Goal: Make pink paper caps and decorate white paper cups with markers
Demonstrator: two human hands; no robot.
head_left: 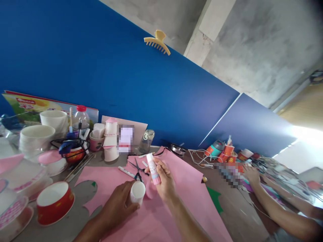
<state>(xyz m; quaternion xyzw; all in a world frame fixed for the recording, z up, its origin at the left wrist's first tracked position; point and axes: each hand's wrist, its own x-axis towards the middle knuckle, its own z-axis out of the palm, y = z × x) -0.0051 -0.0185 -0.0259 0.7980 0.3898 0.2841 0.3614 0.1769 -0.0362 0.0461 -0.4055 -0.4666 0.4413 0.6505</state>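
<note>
My left hand [121,205] is wrapped round a small white paper cup [137,192], its open mouth facing up toward me. In my right hand [165,181] is a white and pink glue stick [153,168], gripped between thumb and fingers and tilted. Both hands are over large sheets of pink paper [186,198]. Between them a rounded pink paper piece [150,191] shows, partly hidden. Just beyond my hands lie black-handled scissors [137,171] and a white marker [126,172].
At left stand a red paper bowl [54,203], stacked white bowls [36,137] and a red-capped bottle [80,117]. Pink-topped cups [111,139] and a glass jar [146,141] line the blue partition [101,67]. A co-worker's arms [275,205] reach in at right, near cables.
</note>
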